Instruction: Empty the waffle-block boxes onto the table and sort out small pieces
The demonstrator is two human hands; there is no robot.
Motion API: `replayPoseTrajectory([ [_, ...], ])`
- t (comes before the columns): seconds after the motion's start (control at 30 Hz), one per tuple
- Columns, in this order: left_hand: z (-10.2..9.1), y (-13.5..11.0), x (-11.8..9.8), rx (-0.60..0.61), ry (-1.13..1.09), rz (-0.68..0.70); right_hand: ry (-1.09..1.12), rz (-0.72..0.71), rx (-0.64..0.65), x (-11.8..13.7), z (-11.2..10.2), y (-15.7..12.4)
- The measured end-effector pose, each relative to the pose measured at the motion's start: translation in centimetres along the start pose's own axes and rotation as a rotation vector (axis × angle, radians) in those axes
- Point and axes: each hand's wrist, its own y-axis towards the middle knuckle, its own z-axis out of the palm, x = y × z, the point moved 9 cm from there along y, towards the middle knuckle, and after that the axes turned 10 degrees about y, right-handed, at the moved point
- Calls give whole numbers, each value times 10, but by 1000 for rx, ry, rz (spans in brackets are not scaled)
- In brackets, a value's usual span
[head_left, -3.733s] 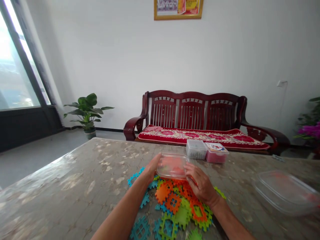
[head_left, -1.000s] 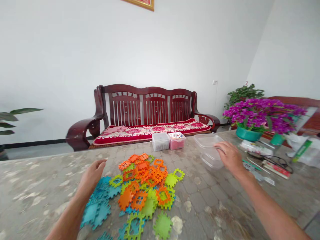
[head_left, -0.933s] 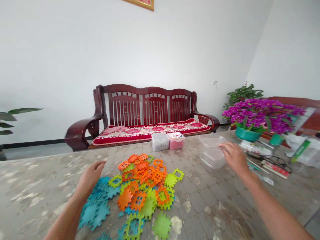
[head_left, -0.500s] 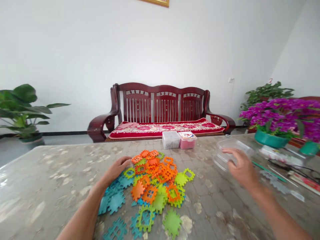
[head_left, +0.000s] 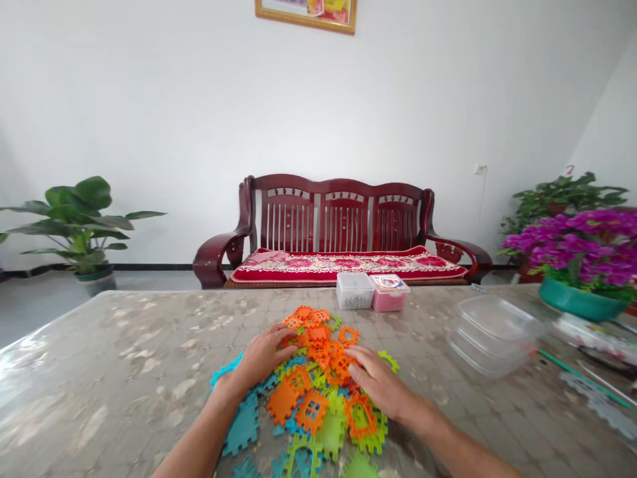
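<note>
A heap of flat toothed plastic tiles (head_left: 313, 372) in orange, green and blue lies on the table in front of me. My left hand (head_left: 261, 358) rests palm down on the left of the heap, fingers stretched toward the orange tiles. On the right side, my right hand (head_left: 381, 384) lies flat too, fingers spread over orange and green tiles. Neither hand grips a tile. Two stacked clear plastic containers (head_left: 492, 335) stand apart to the right.
The stone-patterned table (head_left: 124, 358) carries a small white box (head_left: 354, 291) and a pink box (head_left: 389, 293) at the far edge, and a teal pot of purple flowers (head_left: 580, 265) with pens at the right. A dark wooden bench (head_left: 343, 232) stands behind.
My right hand left the clear containers and came back left onto the tile heap. My left hand slid further in onto the tiles. The view swung left.
</note>
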Motion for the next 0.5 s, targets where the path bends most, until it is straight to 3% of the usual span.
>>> replayPoseTrajectory([
  [0.07,-1,2,3,-28,-37,-9,-39,-26,-101,-3,-20,18],
  [0.17,-2,1,3,-44,-49,-8,-269,-61,-323,-7,-64,56],
  [0.23,-3,-2,0,-46,-33,-8,-433,-88,-375,-6,-83,85],
  [0.3,-4,-5,-2,-36,-7,-8,-574,-103,-320,-5,-88,114],
  [0.5,-1,-7,-3,-2,22,-25,-735,8,86,-16,-79,185],
])
